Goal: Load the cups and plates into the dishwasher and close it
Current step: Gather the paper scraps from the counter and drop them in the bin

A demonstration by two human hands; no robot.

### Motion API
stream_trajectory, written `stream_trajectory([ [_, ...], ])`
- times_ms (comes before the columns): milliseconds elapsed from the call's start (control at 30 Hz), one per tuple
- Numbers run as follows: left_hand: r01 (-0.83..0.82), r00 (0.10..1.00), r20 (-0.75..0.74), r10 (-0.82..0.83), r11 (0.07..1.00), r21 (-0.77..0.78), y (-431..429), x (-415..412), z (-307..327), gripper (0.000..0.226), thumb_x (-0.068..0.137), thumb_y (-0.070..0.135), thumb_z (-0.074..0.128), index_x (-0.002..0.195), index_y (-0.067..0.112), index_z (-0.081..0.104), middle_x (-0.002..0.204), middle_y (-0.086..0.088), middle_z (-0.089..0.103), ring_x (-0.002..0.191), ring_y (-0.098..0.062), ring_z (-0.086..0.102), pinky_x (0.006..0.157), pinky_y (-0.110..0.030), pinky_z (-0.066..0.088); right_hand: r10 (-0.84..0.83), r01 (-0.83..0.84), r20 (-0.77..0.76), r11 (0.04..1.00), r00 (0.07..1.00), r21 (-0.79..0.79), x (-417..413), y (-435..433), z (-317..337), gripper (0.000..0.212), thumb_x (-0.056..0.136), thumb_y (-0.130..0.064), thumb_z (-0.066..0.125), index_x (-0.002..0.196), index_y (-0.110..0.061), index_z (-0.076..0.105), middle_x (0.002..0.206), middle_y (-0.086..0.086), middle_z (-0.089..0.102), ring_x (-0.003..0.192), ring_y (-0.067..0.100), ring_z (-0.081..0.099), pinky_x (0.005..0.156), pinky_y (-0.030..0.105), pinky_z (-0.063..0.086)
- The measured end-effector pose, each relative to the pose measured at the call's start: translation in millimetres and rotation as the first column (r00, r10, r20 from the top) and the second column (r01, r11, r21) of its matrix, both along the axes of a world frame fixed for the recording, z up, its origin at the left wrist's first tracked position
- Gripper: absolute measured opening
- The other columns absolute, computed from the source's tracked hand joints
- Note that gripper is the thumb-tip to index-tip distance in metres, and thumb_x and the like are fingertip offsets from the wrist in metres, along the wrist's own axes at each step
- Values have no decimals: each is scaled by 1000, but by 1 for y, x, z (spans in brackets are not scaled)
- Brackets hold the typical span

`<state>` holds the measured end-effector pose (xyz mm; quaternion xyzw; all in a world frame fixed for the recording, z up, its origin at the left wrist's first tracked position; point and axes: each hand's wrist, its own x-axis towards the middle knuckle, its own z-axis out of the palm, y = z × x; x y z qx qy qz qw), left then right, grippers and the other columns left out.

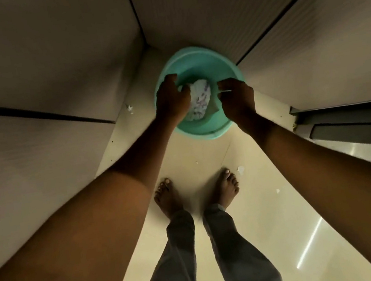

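Down on the cream floor, both hands reach into a round teal plastic basin (pixel 204 128): left hand (pixel 172 99) fingers curled on white patterned crockery (pixel 199 101), right hand (pixel 237 99) fingers pinching its edge; the stack could slip and chip.

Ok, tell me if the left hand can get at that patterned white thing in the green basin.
Probably yes. The left hand is already inside the green basin, its fingers right against the patterned white thing, and nothing lies between them. The right hand is at the opposite side, out of the way.
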<state>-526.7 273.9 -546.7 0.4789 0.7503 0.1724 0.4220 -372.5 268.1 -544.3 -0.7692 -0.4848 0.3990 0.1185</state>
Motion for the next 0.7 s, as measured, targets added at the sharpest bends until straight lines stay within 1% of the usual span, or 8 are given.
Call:
stream_trajectory([
  [133, 58, 998, -25, -55, 986, 156, -19, -10, 56, 36, 92, 19, 57, 126, 5, 56, 127, -13, 59, 120, -25, 53, 96, -22, 36, -19, 21, -21, 996, 1000, 87, -1, -11, 54, 25, 86, -6, 55, 103, -14, 72, 104, 9, 73, 96, 31, 67, 83, 46, 54],
  [167, 80, 997, -39, -74, 978, 195, -22, -14, 73, 35, 92, 20, 57, 125, 6, 56, 126, -11, 59, 118, -23, 54, 95, -21, 38, -29, 33, -34, 994, 999, 104, -2, -11, 73, 24, 87, -6, 54, 101, -14, 73, 102, 9, 73, 93, 30, 67, 83, 42, 55],
  [233, 151, 987, -101, -127, 946, 288, -25, -22, 108, 34, 91, 23, 56, 122, 8, 58, 122, -10, 61, 114, -22, 56, 94, -25, 43, -36, 39, -27, 989, 999, 142, -6, -12, 110, 23, 90, -7, 55, 102, -12, 74, 105, 7, 72, 94, 21, 66, 82, 15, 47],
  [267, 192, 978, -139, -154, 924, 330, -26, -26, 122, 34, 91, 24, 55, 120, 8, 59, 119, -9, 62, 111, -23, 58, 94, -29, 44, -33, 37, -23, 983, 999, 182, -7, -13, 126, 22, 90, -7, 56, 102, -10, 73, 105, 7, 72, 94, 18, 65, 77, 7, 42],
  [400, 298, 938, -282, -201, 883, 362, -25, -39, 190, 41, 91, 32, 42, 117, 8, 62, 119, -12, 63, 110, -29, 58, 93, -36, 47, -63, 82, -81, 964, 995, 254, -13, -19, 194, 22, 86, -7, 62, 104, -11, 73, 100, 4, 74, 94, 17, 67, 83, 19, 48],
  [500, 342, 916, -340, -212, 855, 389, -31, -44, 240, 43, 93, 35, 40, 122, 9, 60, 129, -12, 58, 119, -30, 54, 98, -40, 45, -92, 123, -116, 947, 989, 298, -20, -20, 245, 20, 88, -8, 63, 107, -10, 71, 102, 5, 73, 94, 17, 68, 83, 16, 45],
  [600, 360, 881, -407, -240, 899, 249, -38, -44, 297, 39, 93, 34, 39, 121, 13, 58, 120, -13, 59, 110, -33, 54, 95, -39, 44, -120, 158, -139, 938, 983, 308, -27, -22, 295, 22, 90, -11, 62, 111, -12, 70, 108, 5, 72, 99, 17, 66, 86, 17, 44],
  [700, 396, 875, -424, -233, 848, 351, -46, -47, 342, 37, 94, 29, 41, 122, 10, 57, 126, -12, 58, 117, -31, 52, 103, -39, 37, -58, 92, -97, 913, 994, 398, -32, -26, 342, 23, 92, -13, 60, 113, -13, 69, 108, 4, 72, 100, 16, 66, 88, 20, 46],
])
